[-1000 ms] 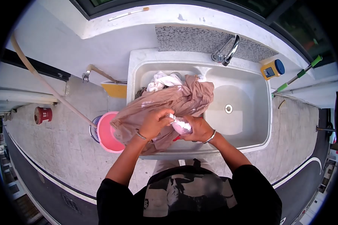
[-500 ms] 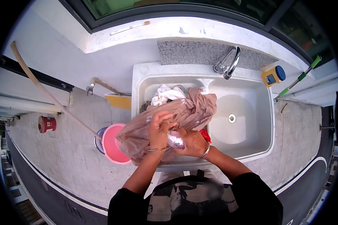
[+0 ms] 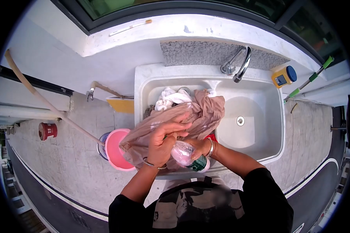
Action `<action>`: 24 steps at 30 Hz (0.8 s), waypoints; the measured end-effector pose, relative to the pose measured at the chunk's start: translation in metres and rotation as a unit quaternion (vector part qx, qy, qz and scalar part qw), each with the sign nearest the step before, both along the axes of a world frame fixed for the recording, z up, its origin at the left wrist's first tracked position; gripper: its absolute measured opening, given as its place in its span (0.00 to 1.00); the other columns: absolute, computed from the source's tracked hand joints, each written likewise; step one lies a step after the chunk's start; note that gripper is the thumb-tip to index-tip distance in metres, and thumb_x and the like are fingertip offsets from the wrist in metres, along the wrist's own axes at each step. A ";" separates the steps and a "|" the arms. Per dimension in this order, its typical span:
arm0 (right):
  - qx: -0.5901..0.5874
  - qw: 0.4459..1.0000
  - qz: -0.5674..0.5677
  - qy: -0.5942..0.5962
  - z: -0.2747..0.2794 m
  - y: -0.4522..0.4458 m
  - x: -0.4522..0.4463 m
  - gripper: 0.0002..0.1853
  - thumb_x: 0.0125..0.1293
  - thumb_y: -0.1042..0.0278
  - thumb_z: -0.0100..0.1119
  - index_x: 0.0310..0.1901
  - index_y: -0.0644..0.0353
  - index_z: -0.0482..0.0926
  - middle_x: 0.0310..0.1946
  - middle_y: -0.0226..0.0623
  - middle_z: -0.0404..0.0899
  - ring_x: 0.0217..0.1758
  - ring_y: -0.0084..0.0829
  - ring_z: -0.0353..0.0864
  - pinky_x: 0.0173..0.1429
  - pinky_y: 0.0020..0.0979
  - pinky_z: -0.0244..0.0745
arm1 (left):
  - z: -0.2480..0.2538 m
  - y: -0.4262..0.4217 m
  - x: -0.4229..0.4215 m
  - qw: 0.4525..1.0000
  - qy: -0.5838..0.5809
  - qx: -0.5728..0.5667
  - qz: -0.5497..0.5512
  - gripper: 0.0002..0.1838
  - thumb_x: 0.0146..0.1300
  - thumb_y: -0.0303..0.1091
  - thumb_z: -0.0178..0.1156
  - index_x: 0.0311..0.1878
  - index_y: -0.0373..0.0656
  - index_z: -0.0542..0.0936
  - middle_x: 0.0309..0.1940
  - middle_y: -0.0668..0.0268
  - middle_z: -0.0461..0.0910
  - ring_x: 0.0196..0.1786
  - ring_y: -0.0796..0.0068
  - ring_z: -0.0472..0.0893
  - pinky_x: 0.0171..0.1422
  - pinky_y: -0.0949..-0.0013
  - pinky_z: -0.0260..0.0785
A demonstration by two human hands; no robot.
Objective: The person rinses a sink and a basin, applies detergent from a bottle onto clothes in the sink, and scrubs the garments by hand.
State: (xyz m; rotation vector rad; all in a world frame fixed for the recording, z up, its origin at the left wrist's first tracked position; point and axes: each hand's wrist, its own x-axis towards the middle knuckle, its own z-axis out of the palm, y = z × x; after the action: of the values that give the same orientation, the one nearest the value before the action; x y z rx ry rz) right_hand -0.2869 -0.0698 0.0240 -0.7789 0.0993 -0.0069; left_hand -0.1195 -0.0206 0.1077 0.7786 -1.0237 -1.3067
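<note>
A person's right hand [image 3: 200, 146] grips a clear plastic bottle, pinkish with a green label [image 3: 182, 153], above the near edge of a white rectangular sink [image 3: 262, 101]; the left hand [image 3: 163, 145], fingers extended, sits just beside it. Crumpled brown cloth [image 3: 204, 110] drapes the sink's left side, near a round pink bucket [image 3: 114, 149].

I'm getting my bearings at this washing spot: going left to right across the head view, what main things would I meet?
Red bucket, wall tap, pink bucket, left hand, bottle, sink drain, yellow jar with a blue lid.
</note>
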 end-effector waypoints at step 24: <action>-0.767 0.537 -0.273 0.223 -0.069 -0.115 -0.020 0.27 0.56 0.62 0.63 0.57 0.63 0.70 0.52 0.49 0.74 0.58 0.48 0.72 0.66 0.41 0.63 | -0.015 -0.210 0.140 0.674 -0.687 -0.051 0.265 0.20 0.61 0.45 0.62 0.39 0.37 0.69 0.29 0.47 0.78 0.34 0.44 0.78 0.36 0.53 0.69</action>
State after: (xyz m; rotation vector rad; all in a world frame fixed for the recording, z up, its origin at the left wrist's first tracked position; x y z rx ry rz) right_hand -0.3071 -0.1850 -0.0446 -2.5244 0.9346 -0.5781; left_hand 0.0207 -0.2302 0.0923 1.8903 -1.7665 0.0922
